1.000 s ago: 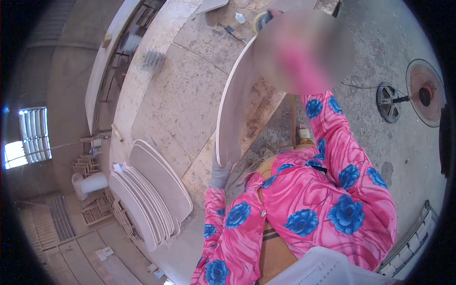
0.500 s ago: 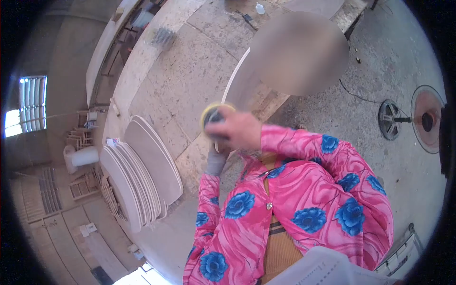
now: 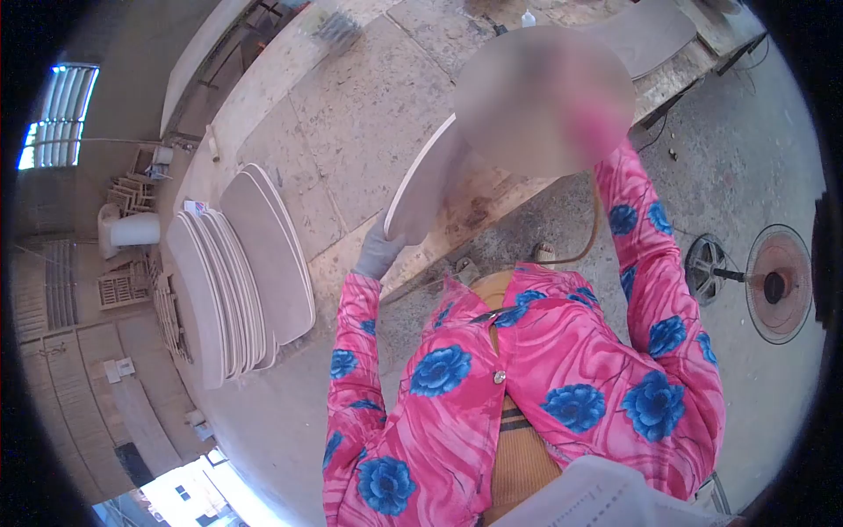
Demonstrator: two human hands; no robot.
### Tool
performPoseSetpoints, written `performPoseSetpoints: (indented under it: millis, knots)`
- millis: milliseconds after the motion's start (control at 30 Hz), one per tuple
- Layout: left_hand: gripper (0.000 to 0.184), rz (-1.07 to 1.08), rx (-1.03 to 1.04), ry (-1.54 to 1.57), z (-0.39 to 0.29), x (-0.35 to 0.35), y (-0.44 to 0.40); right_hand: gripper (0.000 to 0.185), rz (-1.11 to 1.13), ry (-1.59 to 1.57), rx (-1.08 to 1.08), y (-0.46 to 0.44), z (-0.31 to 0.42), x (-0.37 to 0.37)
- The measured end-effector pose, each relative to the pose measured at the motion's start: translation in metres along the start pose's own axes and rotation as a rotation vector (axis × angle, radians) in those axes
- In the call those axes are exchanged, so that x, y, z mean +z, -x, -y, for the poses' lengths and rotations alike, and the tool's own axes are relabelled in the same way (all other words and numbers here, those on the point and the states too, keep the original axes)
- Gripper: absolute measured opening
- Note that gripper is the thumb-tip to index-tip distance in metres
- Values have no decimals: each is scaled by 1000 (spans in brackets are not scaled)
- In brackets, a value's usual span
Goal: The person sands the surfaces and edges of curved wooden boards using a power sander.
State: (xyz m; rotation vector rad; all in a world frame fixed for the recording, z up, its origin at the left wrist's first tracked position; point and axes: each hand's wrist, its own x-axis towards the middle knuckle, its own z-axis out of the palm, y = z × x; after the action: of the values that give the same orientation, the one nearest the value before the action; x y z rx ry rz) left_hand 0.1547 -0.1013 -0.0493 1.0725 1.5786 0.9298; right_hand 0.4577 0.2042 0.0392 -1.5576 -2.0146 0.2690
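My left hand (image 3: 384, 250), in a grey glove, is closed on the near end of a curved wooden panel (image 3: 423, 198). The panel has a greyish-brown face and a pale edge, and it slants up over the worktable (image 3: 351, 158). Its far part disappears under a round blurred patch. My right arm, in a pink flowered sleeve (image 3: 637, 211), reaches forward into that same patch. The smear covers my right hand, so its fingers and anything in them cannot be made out.
Left of my left hand stands a stack of similar curved panels (image 3: 219, 290), with another panel (image 3: 277, 263) leaning beside it. A further panel (image 3: 645, 39) lies on the table's far end. A round fan (image 3: 777, 285) stands on the floor at right.
My right hand, which was beside my left hand with a round yellow-rimmed sander, has moved forward and right into the blur. My left hand still holds the panel and is slightly higher in view.
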Motion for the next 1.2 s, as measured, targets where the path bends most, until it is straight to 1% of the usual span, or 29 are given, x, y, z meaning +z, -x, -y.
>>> performPoseSetpoints:
  millis: [33, 100, 133, 200, 233, 267, 333, 367, 400, 433, 467, 500, 533, 600, 667, 733, 767, 833, 867, 933, 1000, 1067, 1100, 1133, 1167, 1200]
  knots:
    - [66, -5, 1, 6, -1, 1, -1, 43, 52, -42, -78, 13, 19, 2]
    - [65, -50, 40, -33, -3, 4, 0, 45, 107, -150, -153, 47, 53, 23]
    - [65, -66, 28, -23, 2, 4, 1, 47, 131, -226, -211, 68, 73, 26]
    - [62, -54, 71, -56, 10, 2, -2, 50, 184, -351, -358, 109, 107, 34]
    - [62, -75, 61, -47, 12, 3, -1, 51, 216, -397, -445, 128, 119, 38]
    - [60, -75, 19, -17, 11, 5, 0, 51, 230, -403, -463, 145, 130, 37]
    - [58, -91, -28, 20, 22, 6, -9, 48, 378, -510, -615, 170, 147, 35]
    - [57, -50, 65, 127, 37, 8, -17, 48, 388, -514, -628, 175, 150, 34]
    - [56, -7, 160, 232, 37, 10, -19, 49, 389, -497, -651, 178, 152, 33]
    - [56, -18, 163, 237, 36, 9, -13, 50, 386, -477, -674, 178, 154, 32]
    - [59, -42, 96, 95, 36, 9, -5, 48, 385, -502, -644, 172, 151, 28]
    - [62, -63, 27, -45, 26, 10, 2, 47, 393, -419, -589, 161, 146, 23]
    - [67, -75, 49, 6, 18, 13, 5, 46, 400, -336, -533, 147, 139, 23]
    - [69, -61, 30, 37, 12, 12, 7, 44, 240, -283, -433, 113, 112, 36]
    - [70, -55, 22, 59, 2, 12, 7, 47, 97, -171, -346, 74, 92, 32]
    - [69, -61, 25, 43, -2, 14, 9, 47, 115, -74, -212, 42, 80, 28]
    - [69, -57, 30, 19, -3, 14, 9, 47, 118, -76, -221, 39, 83, 28]
    - [69, -58, 53, 38, -1, 14, 9, 47, 208, -33, -247, 40, 93, 25]
    - [68, -52, 76, 56, 0, 15, 9, 46, 159, -98, -341, 53, 101, 30]
    - [67, -50, 115, 23, 5, 15, 5, 46, 274, -199, -451, 88, 127, 35]
    - [66, -47, 150, -11, 27, 14, -4, 45, 383, -324, -637, 127, 153, 30]
    - [63, 24, 188, -167, 63, 10, -20, 47, 517, -354, -728, 162, 177, 21]
    - [63, 25, 189, -162, 57, 13, -14, 47, 520, -350, -727, 171, 183, 21]
    - [62, -29, 200, -27, 44, 18, -2, 46, 541, -335, -782, 180, 189, 21]
    - [60, -71, 260, -13, 47, 15, -2, 46, 563, -320, -837, 184, 192, 21]
    - [59, -113, 321, -1, 48, 13, -1, 43, 557, -314, -836, 183, 193, 22]
